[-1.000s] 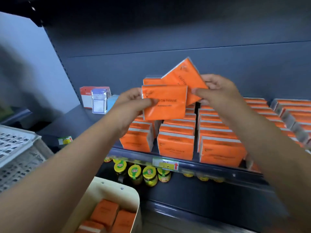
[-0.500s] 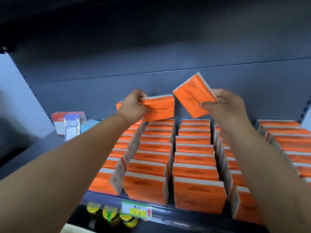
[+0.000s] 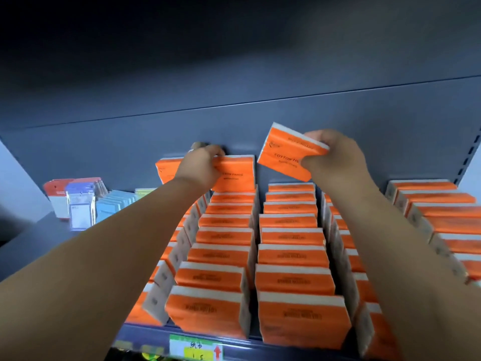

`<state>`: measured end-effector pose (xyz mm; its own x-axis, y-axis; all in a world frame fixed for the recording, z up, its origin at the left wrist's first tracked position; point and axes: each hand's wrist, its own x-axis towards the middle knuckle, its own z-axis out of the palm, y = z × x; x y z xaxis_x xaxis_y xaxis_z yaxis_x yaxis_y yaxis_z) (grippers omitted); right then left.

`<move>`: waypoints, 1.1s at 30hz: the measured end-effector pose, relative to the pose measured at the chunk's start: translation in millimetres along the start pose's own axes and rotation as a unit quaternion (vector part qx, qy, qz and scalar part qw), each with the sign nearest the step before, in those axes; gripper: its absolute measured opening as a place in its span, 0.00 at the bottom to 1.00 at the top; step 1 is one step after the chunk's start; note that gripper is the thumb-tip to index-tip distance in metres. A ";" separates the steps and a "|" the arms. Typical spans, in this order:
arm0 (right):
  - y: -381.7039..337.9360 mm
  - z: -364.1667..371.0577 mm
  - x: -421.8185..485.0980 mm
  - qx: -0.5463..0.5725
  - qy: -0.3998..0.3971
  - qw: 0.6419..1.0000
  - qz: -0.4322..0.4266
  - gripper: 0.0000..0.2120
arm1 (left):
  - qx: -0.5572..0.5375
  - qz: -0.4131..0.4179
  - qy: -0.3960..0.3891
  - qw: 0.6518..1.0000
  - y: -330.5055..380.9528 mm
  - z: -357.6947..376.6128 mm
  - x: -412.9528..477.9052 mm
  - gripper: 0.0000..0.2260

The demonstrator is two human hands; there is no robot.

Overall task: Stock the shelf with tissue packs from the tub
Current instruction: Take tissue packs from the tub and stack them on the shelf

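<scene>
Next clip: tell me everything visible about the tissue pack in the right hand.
The pack is a soft-looking orange wrapped block with a white band along its upper edge, a small logo near one corner and black print reading COTTON TISSUE. It is tilted, with its top edge sloping down to the right, and is held in the air above the shelved rows, in front of the grey back panel. The right hand grips its right end, thumb on the front face. Nothing else touches it.

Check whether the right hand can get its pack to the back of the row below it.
Probably yes: the right hand holds its tissue pack tilted just above that row's rearmost pack, nothing between, and the left hand grips another pack one row over. Room behind it is unclear.
</scene>
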<state>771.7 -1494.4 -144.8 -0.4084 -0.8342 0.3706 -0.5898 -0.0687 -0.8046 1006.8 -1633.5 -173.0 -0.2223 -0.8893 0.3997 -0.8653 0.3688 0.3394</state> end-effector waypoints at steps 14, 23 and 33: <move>35.6 31.1 24.6 -0.200 -0.009 0.977 -0.068 0.11 | -0.036 0.047 0.104 0.993 30.5 19.6 -21.2 0.16; 50.7 41.7 24.8 -0.116 0.014 0.993 -0.022 0.22 | -0.202 0.040 -0.035 0.978 90.2 21.7 -37.3 0.20; 68.0 48.5 31.5 -0.126 0.078 0.988 0.050 0.07 | -0.280 -0.036 -0.101 0.954 91.5 21.4 -41.8 0.24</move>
<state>752.5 -1551.9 -210.3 -0.5639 -0.7347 0.3772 -0.6872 0.1642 -0.7076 927.2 -1568.4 -176.9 -0.3025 -0.9309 0.2049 -0.5189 0.3411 0.7838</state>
